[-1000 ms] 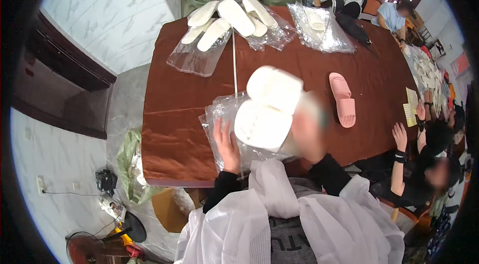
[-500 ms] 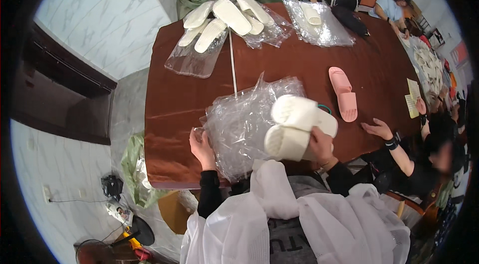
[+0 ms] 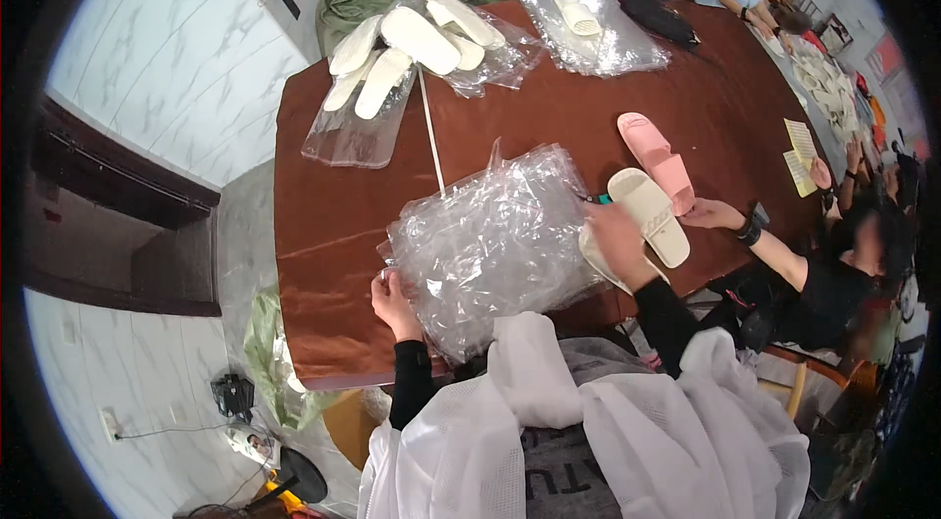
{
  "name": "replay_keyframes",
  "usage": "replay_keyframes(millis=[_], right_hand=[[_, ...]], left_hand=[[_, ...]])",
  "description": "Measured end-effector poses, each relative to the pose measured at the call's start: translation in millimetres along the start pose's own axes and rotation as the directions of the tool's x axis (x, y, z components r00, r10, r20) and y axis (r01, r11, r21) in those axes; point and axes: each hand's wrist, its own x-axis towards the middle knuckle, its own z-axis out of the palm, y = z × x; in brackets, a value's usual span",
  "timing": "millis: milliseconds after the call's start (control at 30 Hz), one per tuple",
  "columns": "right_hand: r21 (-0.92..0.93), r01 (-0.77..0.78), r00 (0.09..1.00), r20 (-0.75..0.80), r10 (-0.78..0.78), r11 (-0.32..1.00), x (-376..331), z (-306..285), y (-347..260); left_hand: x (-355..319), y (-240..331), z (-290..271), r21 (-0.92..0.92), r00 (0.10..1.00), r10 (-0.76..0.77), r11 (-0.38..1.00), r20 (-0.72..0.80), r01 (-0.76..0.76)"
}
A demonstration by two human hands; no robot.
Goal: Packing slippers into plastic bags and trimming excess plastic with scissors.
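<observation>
A stack of clear plastic bags [image 3: 480, 240] lies on the brown-covered table in front of me. My left hand [image 3: 395, 308] pinches the stack's left edge between thumb and fingers. On the right side of the bags, my right hand [image 3: 621, 247], somewhat blurred, grips a pair of cream-white slippers [image 3: 659, 230] with the soles turned up. One slipper is partly hidden under that hand. A bit of green [image 3: 600, 197] shows by my fingertips. Beyond the pair lies a pink slipper [image 3: 655, 158], and a co-worker's hand [image 3: 713, 215] reaches to its near end.
White slippers [image 3: 420, 41] lie on clear bags at the table's far left. Another bagged slipper [image 3: 578, 17] and a dark pouch [image 3: 665, 22] are at the far edge. A yellow paper [image 3: 801, 158] rests at the right. Several people sit around the table.
My right hand has turned the white slippers over, so soles now show, and moved them toward the pink one. The co-worker's hand has come in to the pink slipper. My view has shifted slightly.
</observation>
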Motion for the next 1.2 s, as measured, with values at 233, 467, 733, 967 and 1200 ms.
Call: replay_keyframes(millis=[233,467,733,967,1200], right_hand=[[0.443,-0.213,0.975,0.149,0.163,0.871,4,27,-21],[0.591,-0.34,0.902,-0.015,0.431,0.732,-34,-17,4],[0.072,-0.174,0.968,-0.173,0.184,0.982,-8,-10,12],[-0.026,0.356,0.931,-0.073,-0.357,0.934,45,30,-81],[-0.01,0.302,0.9,0.334,-0.281,0.953,48,93,-56]], left_hand=[[12,-22,-12,-0.027,0.994,0.042,0.999,-0.097,-0.044],[0,8,21,-0.108,0.997,-0.075,0.991,0.03,0.078],[23,22,22,0.118,0.976,-0.169,0.981,0.136,0.153],[-44,59,31,0.647,0.794,0.455,0.472,0.403,-0.599],[-55,0,-4,0.673,0.705,0.07,0.244,0.706,-0.699]])
